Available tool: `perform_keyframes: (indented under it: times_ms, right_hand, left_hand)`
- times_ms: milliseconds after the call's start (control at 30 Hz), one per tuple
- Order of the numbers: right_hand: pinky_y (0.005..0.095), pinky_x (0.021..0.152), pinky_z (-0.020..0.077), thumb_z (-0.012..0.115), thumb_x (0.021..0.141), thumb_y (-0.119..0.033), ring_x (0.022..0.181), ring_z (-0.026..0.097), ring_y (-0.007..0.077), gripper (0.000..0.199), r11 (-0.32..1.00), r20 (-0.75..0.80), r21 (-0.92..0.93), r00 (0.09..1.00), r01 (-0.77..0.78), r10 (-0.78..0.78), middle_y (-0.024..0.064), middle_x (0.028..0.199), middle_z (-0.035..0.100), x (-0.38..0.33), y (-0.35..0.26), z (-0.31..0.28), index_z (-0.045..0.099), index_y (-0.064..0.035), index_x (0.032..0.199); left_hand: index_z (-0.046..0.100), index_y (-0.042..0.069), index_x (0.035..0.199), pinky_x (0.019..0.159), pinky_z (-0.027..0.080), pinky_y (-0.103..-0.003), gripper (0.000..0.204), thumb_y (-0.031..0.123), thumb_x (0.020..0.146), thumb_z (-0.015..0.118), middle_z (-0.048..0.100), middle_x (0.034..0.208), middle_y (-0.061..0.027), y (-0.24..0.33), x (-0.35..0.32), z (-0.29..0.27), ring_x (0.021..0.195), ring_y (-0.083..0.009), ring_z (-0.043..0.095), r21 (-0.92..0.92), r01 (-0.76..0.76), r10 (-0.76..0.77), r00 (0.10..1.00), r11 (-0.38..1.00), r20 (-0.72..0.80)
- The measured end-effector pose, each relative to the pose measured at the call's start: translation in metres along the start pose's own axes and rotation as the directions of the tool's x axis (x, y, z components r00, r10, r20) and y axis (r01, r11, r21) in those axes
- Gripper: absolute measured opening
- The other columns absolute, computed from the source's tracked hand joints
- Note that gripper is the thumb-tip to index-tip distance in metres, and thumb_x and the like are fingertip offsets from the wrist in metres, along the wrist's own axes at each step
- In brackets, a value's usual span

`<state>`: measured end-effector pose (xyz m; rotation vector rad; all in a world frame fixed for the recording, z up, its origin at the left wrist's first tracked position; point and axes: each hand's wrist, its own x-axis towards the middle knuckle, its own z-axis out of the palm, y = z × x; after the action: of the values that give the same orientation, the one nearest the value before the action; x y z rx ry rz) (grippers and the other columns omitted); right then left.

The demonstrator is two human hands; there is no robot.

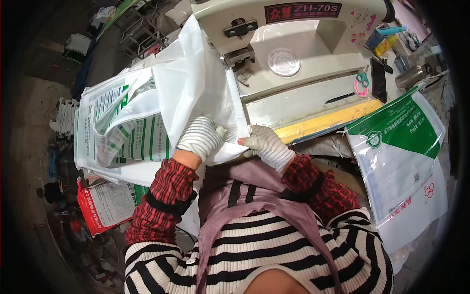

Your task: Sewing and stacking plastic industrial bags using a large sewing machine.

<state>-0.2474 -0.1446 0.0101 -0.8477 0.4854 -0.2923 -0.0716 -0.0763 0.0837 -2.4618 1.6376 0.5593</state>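
Note:
A white plastic woven sack with a clear inner film stands bunched up under the sewing head, its hem running down toward me. My left hand, in a striped white glove with cut fingertips, is closed on the sack's lower part. Facing it, my right hand, gloved the same way, pinches the hem's near corner between thumb and fingers. Beside and beneath lies a stack of white sacks printed in green, one of them folded over in a loop. The sewing machine rises just beyond my hands.
On the machine bed are a round clear dish, a black pen and small scissors. A phone and metal flask lie right. A green-and-white sack hangs at right; a red-edged sack lies lower left.

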Motion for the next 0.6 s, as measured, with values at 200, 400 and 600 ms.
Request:
perform_keyframes:
  times_ms: [200, 400, 600]
  right_hand:
    - [0.0251, 0.074, 0.0493, 0.071, 0.075, -0.006, 0.084, 0.061, 0.0123, 0.037, 0.998, 0.076, -0.029, 0.996, 0.050, -0.047, 0.0074, 0.092, 0.066, -0.004, -0.004, -0.002, 0.054, 0.0018, 0.108]
    - [0.0228, 0.071, 0.0489, 0.067, 0.082, -0.012, 0.083, 0.060, 0.0106, 0.028, 0.988, -0.021, 0.152, 0.999, 0.043, -0.040, 0.0064, 0.096, 0.065, 0.000, -0.002, -0.016, 0.056, -0.0033, 0.106]
    - [0.0259, 0.062, 0.0463, 0.065, 0.081, -0.026, 0.067, 0.058, 0.0130, 0.026, 0.998, -0.052, -0.024, 0.997, 0.056, -0.057, 0.0060, 0.075, 0.065, 0.048, 0.001, -0.037, 0.063, -0.0011, 0.089]
  left_hand:
    - [0.061, -0.001, 0.099, 0.067, 0.049, -0.039, 0.026, 0.008, 0.074, 0.061, 0.063, 0.074, -0.0186, 0.007, 0.029, 0.020, 0.071, -0.0355, 0.062, -0.147, -0.283, 0.213, 0.905, 0.948, -0.369]
    - [0.060, 0.002, 0.092, 0.069, 0.047, -0.042, 0.017, 0.008, 0.076, 0.060, 0.060, 0.079, -0.0204, 0.019, 0.017, 0.032, 0.077, -0.0381, 0.057, -0.197, -0.439, 0.359, 0.869, 0.876, -0.342]
    - [0.059, 0.002, 0.099, 0.075, 0.045, -0.042, 0.027, 0.027, 0.087, 0.055, 0.060, 0.088, -0.0204, 0.023, 0.009, 0.023, 0.081, -0.0380, 0.057, -0.199, -0.555, 0.499, 0.824, 0.808, -0.268]
